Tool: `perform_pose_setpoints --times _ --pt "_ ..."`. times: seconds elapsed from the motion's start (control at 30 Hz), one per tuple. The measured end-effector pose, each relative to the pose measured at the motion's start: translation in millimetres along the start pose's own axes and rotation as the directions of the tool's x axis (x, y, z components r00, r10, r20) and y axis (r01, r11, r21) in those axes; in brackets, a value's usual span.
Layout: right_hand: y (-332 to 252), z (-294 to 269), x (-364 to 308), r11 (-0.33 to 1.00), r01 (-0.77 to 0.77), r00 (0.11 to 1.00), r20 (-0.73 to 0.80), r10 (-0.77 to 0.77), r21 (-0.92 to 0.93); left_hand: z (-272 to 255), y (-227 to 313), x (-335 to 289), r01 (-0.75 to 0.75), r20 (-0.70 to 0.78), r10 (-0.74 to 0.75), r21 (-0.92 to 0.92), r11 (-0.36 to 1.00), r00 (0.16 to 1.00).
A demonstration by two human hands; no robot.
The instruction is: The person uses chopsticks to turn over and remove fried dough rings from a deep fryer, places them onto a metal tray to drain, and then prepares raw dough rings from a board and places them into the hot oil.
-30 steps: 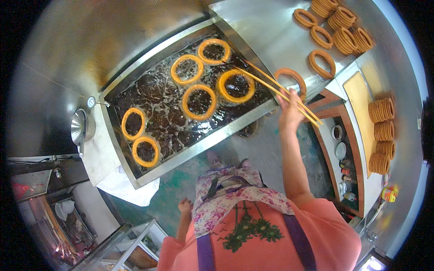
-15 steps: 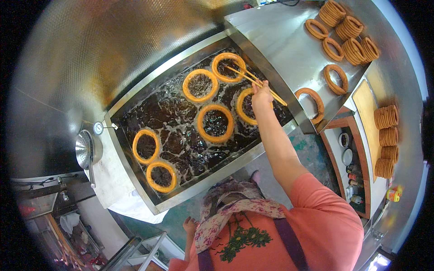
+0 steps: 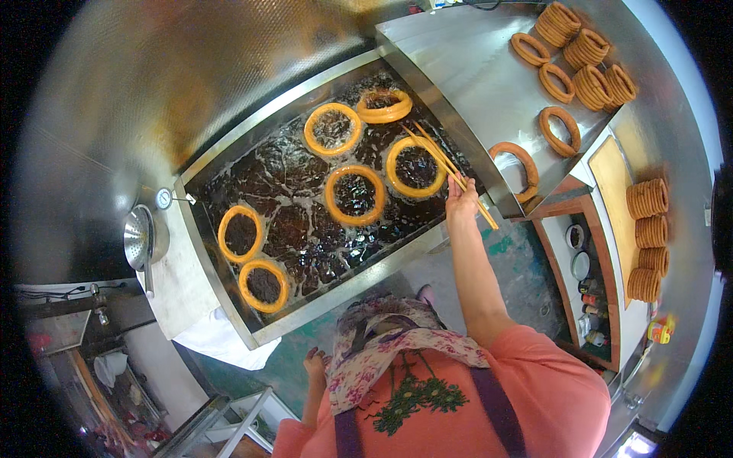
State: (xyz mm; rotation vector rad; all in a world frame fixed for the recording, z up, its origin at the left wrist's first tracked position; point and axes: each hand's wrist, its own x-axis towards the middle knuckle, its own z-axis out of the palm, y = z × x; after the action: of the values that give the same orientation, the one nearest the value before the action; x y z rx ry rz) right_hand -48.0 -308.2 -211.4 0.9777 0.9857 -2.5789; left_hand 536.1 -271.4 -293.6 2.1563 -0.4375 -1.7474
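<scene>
Right hand point(image 3: 461, 200) out over the near right corner of a rectangular steel vat point(image 3: 355, 282) — fingers pinching a pair of long, pale wooden chopsticks point(image 3: 448, 165), tips pointing toward the far right corner! In the dark, bubbling oil point(image 3: 284, 204) float six golden dough rings. One ring point(image 3: 385, 114) sits tilted near that far right corner; a rounder ring point(image 3: 333, 130) lies just beside it along the far edge. The chopsticks cross above a third ring point(image 3: 416, 167) near the right edge — whether they touch it, I can't tell. A fourth ring point(image 3: 355, 195) holds the middle, and two more line the left edge, the lower ring point(image 3: 264, 286) by the near left corner. Left hand point(image 3: 315, 361)? Low beside the floral apron point(image 3: 374, 336), well apart from the vat; whether its fingers are spread or pressed together, I can't tell. Browned rings lie on the sloping steel tray point(image 3: 466, 76) past the right edge.
</scene>
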Motion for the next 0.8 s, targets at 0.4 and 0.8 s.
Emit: perform_pose_setpoints --times 0.4,0.8 --pt "-42 87 -91 0.715 0.647 0.644 0.693 -0.325 -0.266 -22 -76 14 0.111 0.055 -0.102 -0.190 0.976 0.993" --pt "-18 176 -87 -0.063 0.974 0.201 0.959 -0.199 -0.217 -38 -123 -2 0.142 -0.019 -0.162 -0.386 0.912 0.987"
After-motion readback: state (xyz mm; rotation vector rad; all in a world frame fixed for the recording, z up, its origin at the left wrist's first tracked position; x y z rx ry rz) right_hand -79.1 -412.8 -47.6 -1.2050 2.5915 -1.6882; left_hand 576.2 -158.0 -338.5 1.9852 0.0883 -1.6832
